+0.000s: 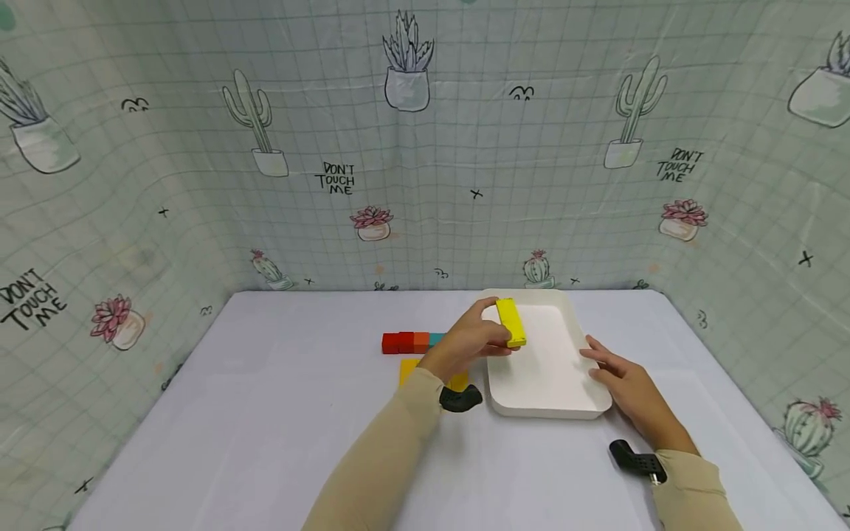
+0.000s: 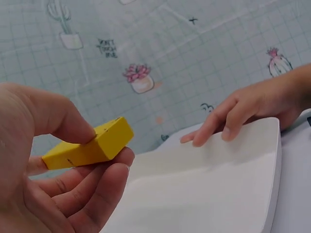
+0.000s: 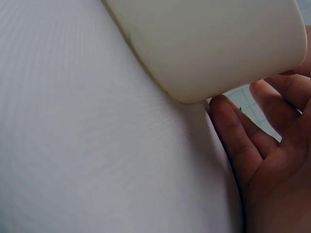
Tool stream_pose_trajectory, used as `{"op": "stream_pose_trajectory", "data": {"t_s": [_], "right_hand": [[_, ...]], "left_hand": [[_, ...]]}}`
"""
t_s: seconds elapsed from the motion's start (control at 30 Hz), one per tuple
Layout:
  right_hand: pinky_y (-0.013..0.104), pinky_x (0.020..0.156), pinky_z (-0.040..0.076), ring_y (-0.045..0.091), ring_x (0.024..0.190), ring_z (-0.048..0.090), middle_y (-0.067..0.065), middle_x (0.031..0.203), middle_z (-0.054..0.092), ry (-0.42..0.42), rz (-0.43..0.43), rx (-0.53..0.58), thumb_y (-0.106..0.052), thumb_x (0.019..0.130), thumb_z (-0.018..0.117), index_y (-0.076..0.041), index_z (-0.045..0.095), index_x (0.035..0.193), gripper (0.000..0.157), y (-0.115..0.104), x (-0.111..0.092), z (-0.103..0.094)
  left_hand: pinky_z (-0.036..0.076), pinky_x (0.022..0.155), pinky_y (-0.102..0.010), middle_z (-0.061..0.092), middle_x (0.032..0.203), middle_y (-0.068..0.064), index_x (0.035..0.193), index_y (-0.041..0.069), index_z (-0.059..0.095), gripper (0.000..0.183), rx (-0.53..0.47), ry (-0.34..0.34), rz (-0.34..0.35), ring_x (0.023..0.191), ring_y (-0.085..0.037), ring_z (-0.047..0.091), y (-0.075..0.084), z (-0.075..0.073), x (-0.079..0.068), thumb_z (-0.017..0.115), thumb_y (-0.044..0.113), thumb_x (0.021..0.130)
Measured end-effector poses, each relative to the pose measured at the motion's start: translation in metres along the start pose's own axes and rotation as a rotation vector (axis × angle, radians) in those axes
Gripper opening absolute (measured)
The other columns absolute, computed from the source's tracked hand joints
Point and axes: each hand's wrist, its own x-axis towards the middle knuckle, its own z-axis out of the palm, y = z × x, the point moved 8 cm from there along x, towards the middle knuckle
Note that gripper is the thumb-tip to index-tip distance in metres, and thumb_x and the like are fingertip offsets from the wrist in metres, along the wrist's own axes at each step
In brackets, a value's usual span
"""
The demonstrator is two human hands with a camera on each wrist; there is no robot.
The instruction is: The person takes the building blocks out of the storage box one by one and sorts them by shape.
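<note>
In the head view my left hand (image 1: 468, 341) pinches a yellow block (image 1: 511, 322) between thumb and fingers, above the left part of a white tray (image 1: 551, 404). The left wrist view shows this long yellow block (image 2: 104, 141) raised off the tray, the thumb on its upper face and fingertips beneath. My right hand (image 1: 631, 387) touches the tray's right edge. Its relaxed fingers drape over the rim in the left wrist view, while other fingers (image 3: 235, 138) lie along the outside of the tray wall (image 3: 214, 53) in the right wrist view.
Left of the tray is a row of red (image 1: 398, 343), orange (image 1: 421, 342) and teal (image 1: 435, 339) blocks. Nearer me lies something yellow (image 1: 408, 369), partly hidden by my left wrist. A cloth printed with cacti (image 1: 425, 184) hangs behind and beside the white table (image 1: 285, 413).
</note>
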Motion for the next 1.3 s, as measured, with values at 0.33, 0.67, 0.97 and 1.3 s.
{"op": "stream_pose_trajectory", "data": {"t_s": [0.33,0.67,0.97,1.3], "right_hand": [[-0.005,0.089,0.023,0.029,0.152,0.008,-0.003,0.165,0.018,-0.048,-0.010,-0.001,-0.029,0.104,0.055,-0.007,0.047,0.149,0.051,-0.005,0.000,0.000],[-0.004,0.092,0.022,0.029,0.152,0.006,-0.003,0.166,0.015,-0.088,-0.007,-0.008,-0.034,0.104,0.056,-0.009,0.045,0.151,0.055,-0.006,0.001,-0.002],[-0.005,0.089,0.022,0.028,0.152,0.005,-0.005,0.165,0.015,-0.085,-0.012,0.020,-0.035,0.104,0.056,-0.009,0.044,0.152,0.056,-0.003,0.004,-0.003],[-0.004,0.090,0.024,0.029,0.152,0.006,-0.005,0.165,0.017,-0.078,-0.013,0.039,-0.032,0.103,0.057,-0.009,0.046,0.150,0.053,0.001,0.001,-0.002]], "left_hand": [[0.056,0.088,-0.031,0.069,0.107,-0.014,0.156,0.028,0.030,0.075,0.134,0.035,0.015,0.104,-0.037,0.067,0.005,-0.048,-0.037,0.068,0.013,0.093],[0.057,0.087,-0.033,0.065,0.112,-0.015,0.156,0.027,0.032,0.075,0.201,0.102,0.010,0.092,-0.026,0.068,0.001,-0.099,-0.069,0.068,0.009,0.093],[0.056,0.088,-0.032,0.061,0.118,-0.013,0.154,0.031,0.036,0.067,0.288,0.229,-0.001,0.097,-0.027,0.064,-0.004,-0.143,-0.098,0.066,0.016,0.096],[0.055,0.086,-0.032,0.067,0.114,-0.011,0.153,0.022,0.040,0.059,0.314,0.305,-0.042,0.095,-0.027,0.061,-0.023,-0.177,-0.117,0.059,0.017,0.096]]}}
